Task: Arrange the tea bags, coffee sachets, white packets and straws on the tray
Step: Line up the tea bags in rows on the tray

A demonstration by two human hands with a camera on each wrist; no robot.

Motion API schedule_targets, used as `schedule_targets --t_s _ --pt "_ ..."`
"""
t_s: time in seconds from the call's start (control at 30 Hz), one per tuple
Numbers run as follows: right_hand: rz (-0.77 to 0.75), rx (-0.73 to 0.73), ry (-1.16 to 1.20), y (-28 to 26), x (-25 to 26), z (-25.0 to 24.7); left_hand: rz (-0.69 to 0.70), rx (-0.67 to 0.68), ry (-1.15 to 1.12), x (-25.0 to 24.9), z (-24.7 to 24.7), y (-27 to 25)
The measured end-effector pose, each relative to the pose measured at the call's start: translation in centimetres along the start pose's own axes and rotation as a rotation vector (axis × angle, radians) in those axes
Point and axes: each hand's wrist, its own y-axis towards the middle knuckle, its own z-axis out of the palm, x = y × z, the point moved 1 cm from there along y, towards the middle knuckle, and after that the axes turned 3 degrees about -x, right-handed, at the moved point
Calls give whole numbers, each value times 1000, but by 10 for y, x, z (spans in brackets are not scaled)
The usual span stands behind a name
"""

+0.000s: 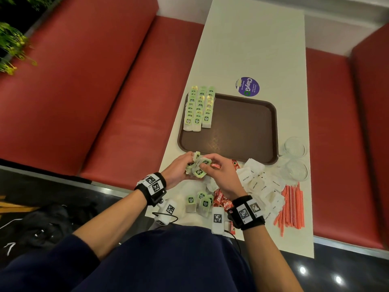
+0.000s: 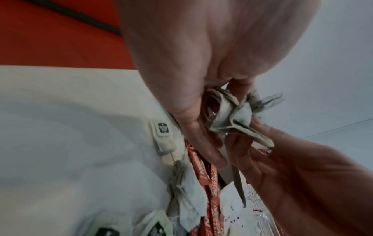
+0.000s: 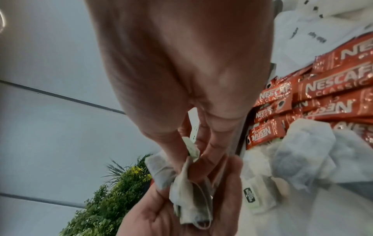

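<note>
- Head view. The left hand [image 1: 179, 167] and the right hand [image 1: 221, 173] meet over the near edge of the white rectangular table [image 1: 252, 49], both curled round a loose bunch of green-tagged paper tea bags [image 1: 199, 165] held just short of the brown plastic tray [image 1: 242, 127]. Three neat rows of tea bags [image 1: 199, 108] already lie along the tray's far-left side, partly over its rim. The red coffee sachets [image 1: 223, 202], the white paper packets [image 1: 261, 184] and the orange striped straws [image 1: 291, 207] lie on the table, off the tray. Two clear glasses [image 1: 294, 147] stand right of the tray. Risk: the bags' strings appear entangled, so lifting one bag may drag out its neighbours.
- Left wrist view. The left hand's fingers [image 2: 193, 127] pinch crumpled bags [image 2: 232, 115]; the right hand [image 2: 302, 175] closes on the same bunch from below. More tea bags [image 2: 185, 196] and sachets [image 2: 210, 183] lie beneath. Risk: a hard pull against the pinch may tear the thin paper or snap a tag off.
- Right wrist view. The right hand's fingertips [image 3: 177, 151] pinch a tag and bag corner [image 3: 191, 148]; the left hand [image 3: 181, 215] cups the remainder. Risk: a released bag would fall among the sachets [image 3: 302, 95] and mix the piles.
</note>
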Motion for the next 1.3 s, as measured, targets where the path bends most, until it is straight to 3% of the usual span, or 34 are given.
schedule_targets --t_s 0.17,0.3,0.43,0.7,0.9,1.1,1.3 --pt "18 -58 -155 2 -8 -3 43 15 -65 -1 8 1" --pt "24 -96 -314 3 -8 -6 106 12 51 -5 14 -5" --pt "-27 -96 -480 7 -3 -7 267 21 211 3 11 -2" --pt "61 -99 -78 13 4 -19 247 -74 18 6 2 7" --pt "49 -119 117 30 18 -24 267 -94 85 -1 -6 14" --pt "-118 -315 -307 92 40 -47 281 -155 93 -10 -22 17" --pt "-128 -159 -670 167 32 -37 258 -200 77 -18 -35 19"
